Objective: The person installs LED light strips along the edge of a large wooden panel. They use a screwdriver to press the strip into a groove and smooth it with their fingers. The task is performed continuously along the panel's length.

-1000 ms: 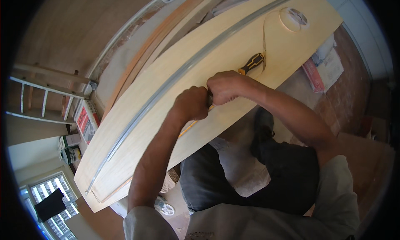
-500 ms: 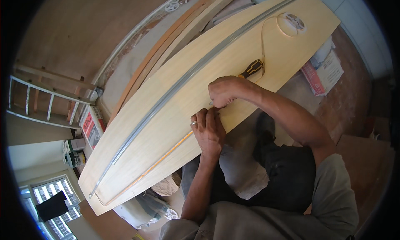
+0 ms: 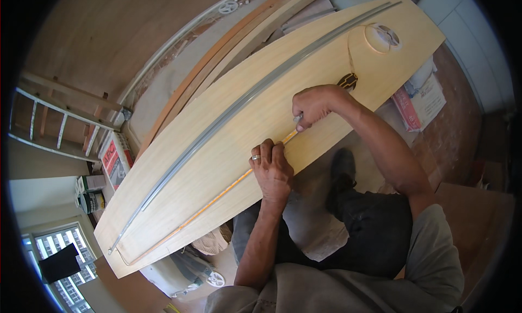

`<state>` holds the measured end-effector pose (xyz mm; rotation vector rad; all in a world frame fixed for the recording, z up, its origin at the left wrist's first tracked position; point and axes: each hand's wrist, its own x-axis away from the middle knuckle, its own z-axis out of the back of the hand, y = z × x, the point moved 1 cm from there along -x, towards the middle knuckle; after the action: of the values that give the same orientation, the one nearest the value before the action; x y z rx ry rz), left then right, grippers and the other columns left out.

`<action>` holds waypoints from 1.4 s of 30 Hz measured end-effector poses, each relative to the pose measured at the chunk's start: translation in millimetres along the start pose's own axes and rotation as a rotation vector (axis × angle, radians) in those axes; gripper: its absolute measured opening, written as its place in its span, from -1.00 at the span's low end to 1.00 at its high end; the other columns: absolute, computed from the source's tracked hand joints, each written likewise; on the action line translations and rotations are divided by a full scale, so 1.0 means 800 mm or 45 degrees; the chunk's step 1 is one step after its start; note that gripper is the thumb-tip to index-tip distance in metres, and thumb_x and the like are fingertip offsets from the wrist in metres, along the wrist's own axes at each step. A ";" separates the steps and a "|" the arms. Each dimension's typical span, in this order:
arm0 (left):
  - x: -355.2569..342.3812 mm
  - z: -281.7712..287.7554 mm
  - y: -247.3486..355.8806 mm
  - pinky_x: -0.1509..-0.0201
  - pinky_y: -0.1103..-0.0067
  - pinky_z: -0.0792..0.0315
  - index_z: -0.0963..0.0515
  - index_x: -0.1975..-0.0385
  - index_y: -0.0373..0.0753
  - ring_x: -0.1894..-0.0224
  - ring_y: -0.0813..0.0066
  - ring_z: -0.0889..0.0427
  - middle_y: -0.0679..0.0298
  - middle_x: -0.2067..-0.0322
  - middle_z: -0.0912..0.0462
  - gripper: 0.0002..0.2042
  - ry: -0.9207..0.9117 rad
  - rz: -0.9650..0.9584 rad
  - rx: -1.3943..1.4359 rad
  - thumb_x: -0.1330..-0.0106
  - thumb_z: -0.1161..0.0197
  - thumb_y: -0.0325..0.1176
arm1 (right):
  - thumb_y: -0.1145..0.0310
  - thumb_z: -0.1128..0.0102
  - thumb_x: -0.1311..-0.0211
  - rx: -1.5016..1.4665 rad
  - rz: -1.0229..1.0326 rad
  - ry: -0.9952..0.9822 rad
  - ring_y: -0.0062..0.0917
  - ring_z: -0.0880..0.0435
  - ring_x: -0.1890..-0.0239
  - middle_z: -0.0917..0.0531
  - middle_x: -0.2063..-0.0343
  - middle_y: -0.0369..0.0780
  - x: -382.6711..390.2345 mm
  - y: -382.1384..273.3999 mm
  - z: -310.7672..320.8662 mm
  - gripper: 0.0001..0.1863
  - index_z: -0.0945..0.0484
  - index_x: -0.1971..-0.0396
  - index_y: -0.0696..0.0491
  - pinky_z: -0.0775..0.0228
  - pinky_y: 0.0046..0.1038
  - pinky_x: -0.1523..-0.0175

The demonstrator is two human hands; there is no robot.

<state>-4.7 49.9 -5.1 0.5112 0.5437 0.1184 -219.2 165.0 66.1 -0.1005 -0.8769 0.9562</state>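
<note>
A long pale plywood board [image 3: 212, 133] lies diagonally before me. My left hand [image 3: 272, 171], with a ring on one finger, presses bent, gathered fingers onto a narrow channel strip with an orange line [image 3: 220, 195]. Up and right of it, my right hand [image 3: 321, 103] is closed round a small metallic item [image 3: 298, 118] at the strip, too hidden to name. Just beyond that hand lies a black-and-yellow screwdriver [image 3: 347, 80], partly covered. A long grey channel [image 3: 228, 112] runs along the board's far side. A white reel [image 3: 383, 38] with loose tape lies near the right end.
Timber lengths [image 3: 212, 57] lie behind the board, a metal ladder [image 3: 51, 117] and red-and-white package [image 3: 113, 159] at left, tubs [image 3: 92, 201] below them. A pink-and-white package [image 3: 421, 103] is at right. My legs and shoe [image 3: 342, 169] are under the board's near edge.
My left hand has moved right and down onto the strip, its fingers now over it. My right hand, still closed, has shifted right along the strip, uncovering more of it.
</note>
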 end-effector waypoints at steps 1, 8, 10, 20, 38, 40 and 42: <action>0.001 0.000 0.000 -0.01 0.14 -0.44 -0.66 0.21 -0.21 0.10 0.01 -0.58 0.12 0.14 -0.64 -0.84 -0.003 -0.004 -0.006 -0.25 -0.28 -0.58 | 0.03 -0.51 -0.20 0.012 -0.004 0.007 -0.21 -0.73 0.39 -0.71 0.51 -0.03 0.000 -0.002 -0.003 -0.55 -0.76 0.35 0.21 -0.52 -0.17 0.24; 0.001 0.001 -0.003 -0.02 0.16 -0.40 -0.64 0.13 -0.18 0.04 0.04 -0.56 0.16 0.10 -0.59 -0.80 -0.007 0.001 0.020 -0.25 -0.30 -0.49 | 0.04 -0.51 -0.14 0.095 -0.061 -0.019 -0.15 -0.74 0.34 -0.74 0.46 0.00 -0.010 -0.005 -0.007 -0.55 -0.77 0.35 0.21 -0.54 -0.14 0.22; 0.001 0.007 0.008 -0.09 0.10 -0.42 -0.62 -0.03 -0.23 -0.03 -0.05 -0.55 0.04 0.01 -0.59 -0.69 -0.088 0.095 -0.006 -0.27 -0.35 -0.46 | 0.04 -0.51 -0.12 0.066 -0.051 -0.002 -0.14 -0.74 0.35 -0.74 0.46 0.01 -0.015 0.000 -0.012 -0.55 -0.78 0.36 0.21 -0.54 -0.12 0.22; 0.022 -0.055 0.077 -0.70 -0.09 0.07 -0.12 -0.57 -0.54 -0.65 -0.28 -0.09 -0.28 -0.55 -0.21 -0.14 -0.272 0.105 -0.052 -0.44 -0.35 -0.14 | 0.14 -0.44 -0.06 0.124 -0.077 -0.075 -0.25 -0.72 0.46 -0.74 0.53 -0.03 -0.019 0.009 -0.008 -0.63 -0.78 0.39 0.20 -0.52 -0.20 0.32; 0.028 -0.065 0.064 -0.69 -0.11 0.04 -0.25 -0.52 -0.57 -0.62 -0.36 -0.14 -0.33 -0.53 -0.25 0.05 -0.329 -0.072 -0.212 -0.29 -0.40 0.24 | 0.30 -0.20 -0.55 0.067 0.246 0.561 -0.09 -0.73 0.14 -0.74 0.20 -0.03 0.036 -0.038 0.002 -0.53 -0.61 -0.38 0.02 -0.58 -0.17 -0.13; 0.030 -0.071 0.064 -0.69 -0.12 0.02 -0.35 -0.45 -0.57 -0.58 -0.36 -0.23 -0.33 -0.48 -0.32 -0.03 -0.305 -0.077 -0.218 -0.29 -0.39 0.21 | 0.32 -0.16 -0.56 0.061 0.256 0.506 -0.11 -0.73 0.16 -0.74 0.20 -0.02 0.041 -0.062 -0.016 -0.53 -0.59 -0.39 0.00 -0.59 -0.13 -0.10; 0.033 -0.076 0.064 -0.68 -0.14 -0.01 -0.43 -0.38 -0.58 -0.54 -0.38 -0.31 -0.35 -0.42 -0.40 -0.10 -0.270 -0.093 -0.218 -0.31 -0.37 0.18 | 0.32 -0.21 -0.47 0.236 0.262 0.510 -0.08 -0.74 0.12 -0.75 0.25 -0.06 0.040 -0.063 -0.030 -0.54 -0.61 -0.32 -0.01 -0.59 -0.07 -0.08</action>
<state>-12.5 127.3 -36.5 0.3316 0.3409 0.0398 -160.0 165.4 91.8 -0.2184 -0.4112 1.1557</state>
